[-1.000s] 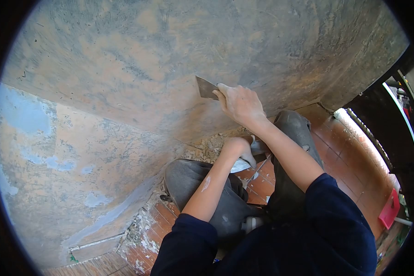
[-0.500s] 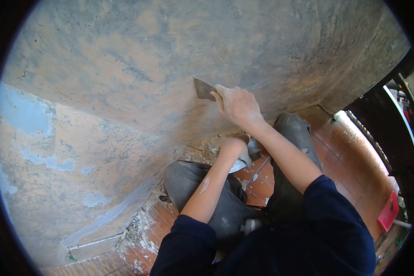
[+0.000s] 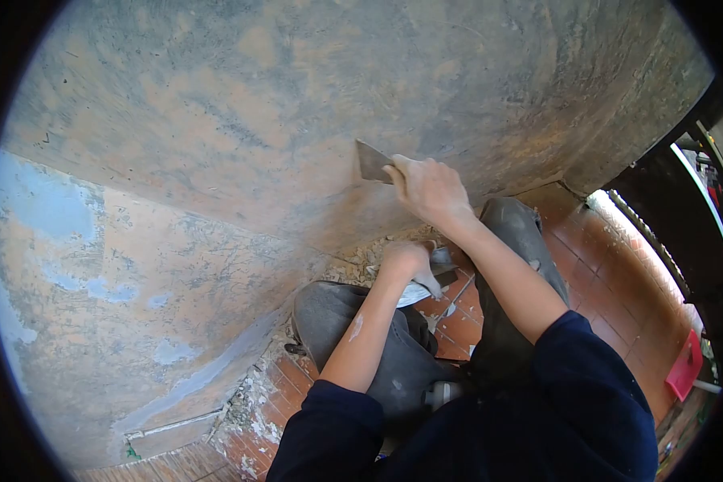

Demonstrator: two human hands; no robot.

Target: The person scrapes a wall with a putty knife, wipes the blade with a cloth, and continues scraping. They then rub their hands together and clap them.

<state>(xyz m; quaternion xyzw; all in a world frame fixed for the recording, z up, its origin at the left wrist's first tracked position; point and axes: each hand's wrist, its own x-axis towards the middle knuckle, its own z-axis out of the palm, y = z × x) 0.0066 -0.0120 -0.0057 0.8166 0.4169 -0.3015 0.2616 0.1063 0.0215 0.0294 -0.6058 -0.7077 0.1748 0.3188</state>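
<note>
My right hand (image 3: 434, 191) is closed around a putty knife (image 3: 373, 163), its thumb pressed along the blade. The flat metal blade lies against the patchy grey and tan wall (image 3: 297, 104), with one corner pointing up and left. Lower down, between my knees, my left hand (image 3: 406, 261) curls around a crumpled white bag-like thing (image 3: 414, 296). Its fingers are partly hidden behind the wrist, and a dark flat edge shows just beyond the thumb. A smear of white paste marks my left forearm.
Pale flakes and rubble (image 3: 253, 410) lie along the foot of the wall. A second wall section (image 3: 193, 273) at left carries light blue patches. Reddish tiles (image 3: 594, 297) cover the floor, and a pink dustpan (image 3: 684, 366) rests at far right beside a dark panel.
My right hand and the putty knife have moved a little right and down along the wall. My left hand keeps nearly the same place, while the view has shifted slightly.
</note>
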